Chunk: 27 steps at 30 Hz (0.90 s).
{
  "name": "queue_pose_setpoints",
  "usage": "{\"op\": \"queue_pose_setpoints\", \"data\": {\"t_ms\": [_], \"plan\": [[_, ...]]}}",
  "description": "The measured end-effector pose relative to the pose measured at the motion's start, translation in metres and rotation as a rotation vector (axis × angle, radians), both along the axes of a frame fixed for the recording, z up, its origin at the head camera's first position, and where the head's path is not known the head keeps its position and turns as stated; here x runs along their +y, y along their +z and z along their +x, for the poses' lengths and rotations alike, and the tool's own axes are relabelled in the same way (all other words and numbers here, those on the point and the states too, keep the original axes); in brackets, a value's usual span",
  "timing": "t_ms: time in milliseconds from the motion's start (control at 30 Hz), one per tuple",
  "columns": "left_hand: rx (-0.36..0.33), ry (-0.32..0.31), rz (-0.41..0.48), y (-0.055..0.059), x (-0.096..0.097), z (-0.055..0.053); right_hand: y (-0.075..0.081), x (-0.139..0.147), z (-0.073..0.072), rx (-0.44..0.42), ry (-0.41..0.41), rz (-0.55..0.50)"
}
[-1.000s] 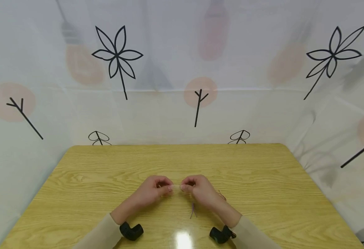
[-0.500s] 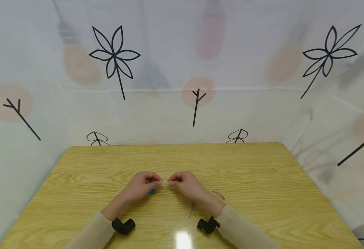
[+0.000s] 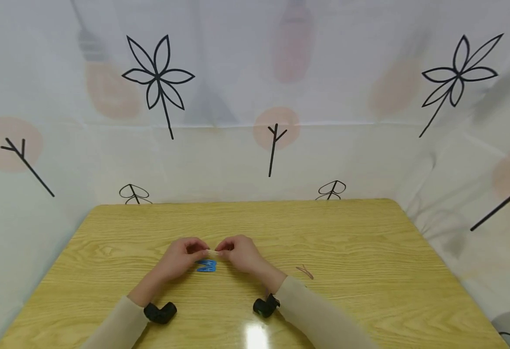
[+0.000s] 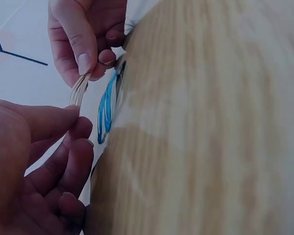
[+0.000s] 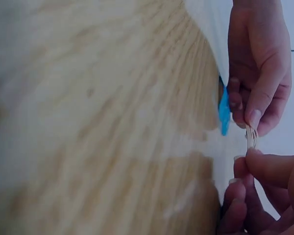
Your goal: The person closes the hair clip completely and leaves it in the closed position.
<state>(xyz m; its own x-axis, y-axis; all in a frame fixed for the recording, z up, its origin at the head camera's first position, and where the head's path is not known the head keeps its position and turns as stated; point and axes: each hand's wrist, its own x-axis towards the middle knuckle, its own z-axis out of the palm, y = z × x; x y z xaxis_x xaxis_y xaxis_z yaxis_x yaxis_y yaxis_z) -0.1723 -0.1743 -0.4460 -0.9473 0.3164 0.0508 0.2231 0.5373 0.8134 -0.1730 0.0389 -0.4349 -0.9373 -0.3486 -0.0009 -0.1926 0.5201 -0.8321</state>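
Observation:
Between my two hands, a small bunch of pale cream rubber bands (image 4: 78, 92) is held out straight just over the table. My left hand (image 3: 179, 258) pinches one end with thumb and fingertips. At the other end, the thumb and fingers of my right hand (image 3: 242, 255) pinch it too. In the left wrist view the bunch shows several thin parallel strands, slightly bowed. Several blue rubber bands (image 3: 207, 265) lie side by side on the table, just on the near side of the fingertips.
Reddish-brown rubber bands (image 3: 305, 272) lie on the wood-grain table (image 3: 359, 252) right of my right forearm. A purple strand (image 3: 267, 292) is mostly hidden by the right wrist. Each wrist wears a black camera mount (image 3: 161, 312). A printed white cloth (image 3: 220, 160) hangs behind the table.
Both hands have moved left together with the pale bands between them. The blue bands, hidden before, have come into sight, while the right wrist has come to cover most of the purple strand.

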Motion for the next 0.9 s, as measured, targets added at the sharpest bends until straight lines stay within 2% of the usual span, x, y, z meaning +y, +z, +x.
{"op": "queue_pose_setpoints", "data": {"t_ms": [167, 367, 700, 900], "plan": [[-0.002, 0.007, -0.042, -0.001, -0.004, -0.004, 0.0, -0.005, -0.005, 0.02, -0.018, 0.046], [-0.04, 0.019, -0.058, -0.001, -0.01, -0.008, -0.001, -0.009, -0.011, 0.011, 0.003, 0.082], [-0.061, -0.027, -0.048, -0.005, -0.017, -0.011, -0.002, -0.012, -0.013, -0.045, 0.002, 0.11], [-0.061, -0.069, -0.019, -0.003, -0.017, -0.013, -0.001, -0.011, -0.011, -0.032, -0.002, 0.126]]}}
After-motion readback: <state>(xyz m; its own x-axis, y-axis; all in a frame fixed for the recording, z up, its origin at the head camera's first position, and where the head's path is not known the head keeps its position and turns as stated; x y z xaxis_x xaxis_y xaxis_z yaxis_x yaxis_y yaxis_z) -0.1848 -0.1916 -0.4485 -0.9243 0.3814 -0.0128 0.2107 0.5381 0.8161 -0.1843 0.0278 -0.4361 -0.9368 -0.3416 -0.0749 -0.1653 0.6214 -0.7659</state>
